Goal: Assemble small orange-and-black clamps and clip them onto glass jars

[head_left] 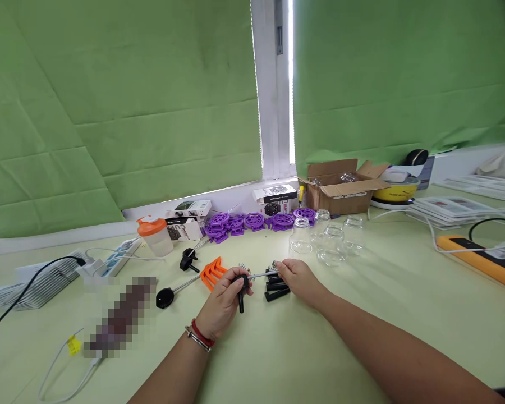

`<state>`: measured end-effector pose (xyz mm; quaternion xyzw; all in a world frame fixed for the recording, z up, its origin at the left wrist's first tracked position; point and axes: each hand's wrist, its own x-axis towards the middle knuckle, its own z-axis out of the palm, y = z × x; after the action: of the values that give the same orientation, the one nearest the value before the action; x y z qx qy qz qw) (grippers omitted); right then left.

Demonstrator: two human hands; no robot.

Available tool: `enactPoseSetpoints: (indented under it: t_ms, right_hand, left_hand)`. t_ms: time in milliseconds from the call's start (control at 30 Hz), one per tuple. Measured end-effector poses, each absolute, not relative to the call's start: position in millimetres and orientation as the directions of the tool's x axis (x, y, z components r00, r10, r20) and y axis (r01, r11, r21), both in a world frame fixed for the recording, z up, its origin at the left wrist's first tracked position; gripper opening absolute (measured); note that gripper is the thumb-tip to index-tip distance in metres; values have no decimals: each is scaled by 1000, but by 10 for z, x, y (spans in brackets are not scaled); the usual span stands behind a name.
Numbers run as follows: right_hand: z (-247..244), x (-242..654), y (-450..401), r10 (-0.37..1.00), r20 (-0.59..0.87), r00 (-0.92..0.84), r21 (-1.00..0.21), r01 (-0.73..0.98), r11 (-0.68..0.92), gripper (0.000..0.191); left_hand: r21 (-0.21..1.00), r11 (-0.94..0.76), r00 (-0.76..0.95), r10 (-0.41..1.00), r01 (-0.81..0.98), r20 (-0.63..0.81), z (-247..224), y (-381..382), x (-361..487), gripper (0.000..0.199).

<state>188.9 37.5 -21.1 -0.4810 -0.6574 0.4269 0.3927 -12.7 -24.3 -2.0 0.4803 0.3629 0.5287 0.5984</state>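
Note:
My left hand (229, 294) is closed around a black crank part (241, 283), its stubby handle pointing down. From it a thin metal rod (261, 275) runs right to the fingertips of my right hand (297, 278), which are pinched at the rod's end. Small metal pieces (274, 265) show beside those fingertips. Just below lie several black handles (276, 294), partly hidden by my right hand. Several orange parts (212, 272) are left of my left hand. Further left sit a black round part with a rod (165, 298) and another black crank part (188, 260).
Purple round frames (255, 221) line the back, near printed boxes (275, 194). Clear glass jars (332, 244) stand at right, before an open cardboard box (340, 193). An orange-lidded cup (155, 235), a power strip (120, 258) and a blurred object (124, 317) are at left.

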Motion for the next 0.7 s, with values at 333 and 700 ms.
enactPoseSetpoints:
  t_ms: [333, 700]
  right_hand:
    - [-106, 1902, 325, 941, 52, -333, -993, 83, 85, 40]
    - [-113, 1929, 334, 946, -36, -322, -995, 101, -4, 34]
  left_hand:
    - [921, 6, 123, 991, -390, 45, 87, -236, -130, 20]
    - [979, -103, 180, 974, -175, 134, -60, -221, -181, 23]
